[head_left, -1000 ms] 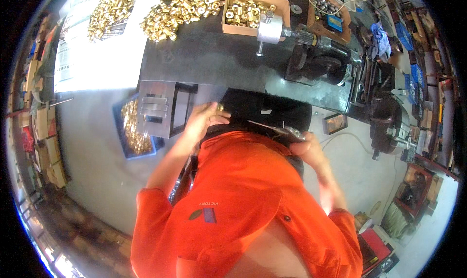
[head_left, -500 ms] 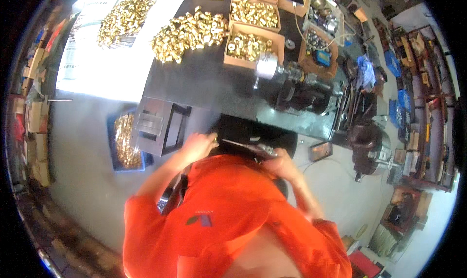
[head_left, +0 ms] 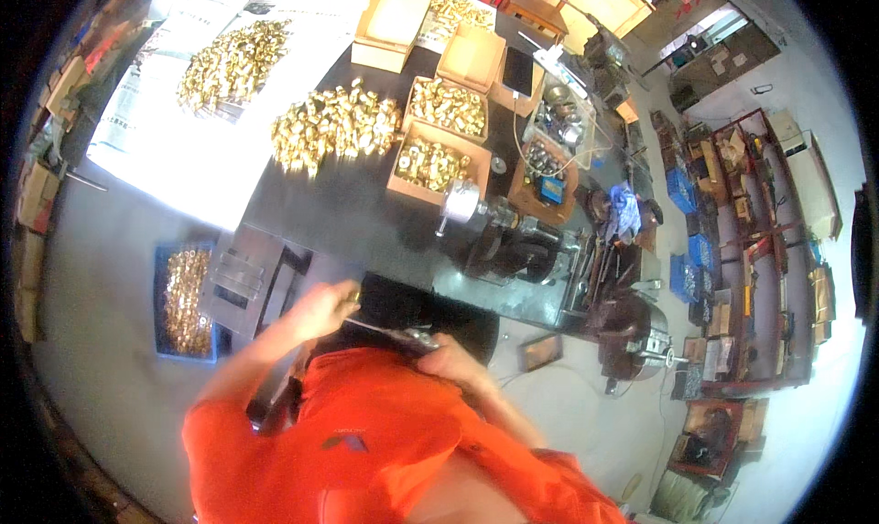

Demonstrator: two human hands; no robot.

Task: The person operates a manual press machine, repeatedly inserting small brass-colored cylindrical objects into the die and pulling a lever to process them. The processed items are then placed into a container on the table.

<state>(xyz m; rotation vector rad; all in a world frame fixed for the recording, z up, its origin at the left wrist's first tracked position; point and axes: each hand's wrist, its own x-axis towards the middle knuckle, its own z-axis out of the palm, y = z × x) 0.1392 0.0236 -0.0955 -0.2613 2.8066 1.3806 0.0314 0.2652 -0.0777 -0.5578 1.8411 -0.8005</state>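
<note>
My left hand [head_left: 322,311] is closed, with a small brass fitting [head_left: 355,297] pinched at its fingertips. In my right hand [head_left: 452,359] is a slim metal tool [head_left: 417,338] with a long thin shaft pointing left; its exact kind is too blurred to tell. The shaft's end lies just below the fitting, and I cannot tell whether they touch. Both hands are in front of my orange shirt, near the bench's front edge. Beyond them a heap of brass fittings [head_left: 334,125] covers part of the dark bench [head_left: 316,203].
Two cardboard boxes [head_left: 394,183] of fittings stand beside the heap. More fittings lie on white paper [head_left: 137,153]. A blue crate [head_left: 213,336] of brass parts is at lower left. A chucked machine [head_left: 522,254] occupies the bench's right; shelves [head_left: 765,277] line the right wall.
The view has swung, so the bench and hands appear lower and further left. The tool's tip and the fitting in my left hand have come closer together.
</note>
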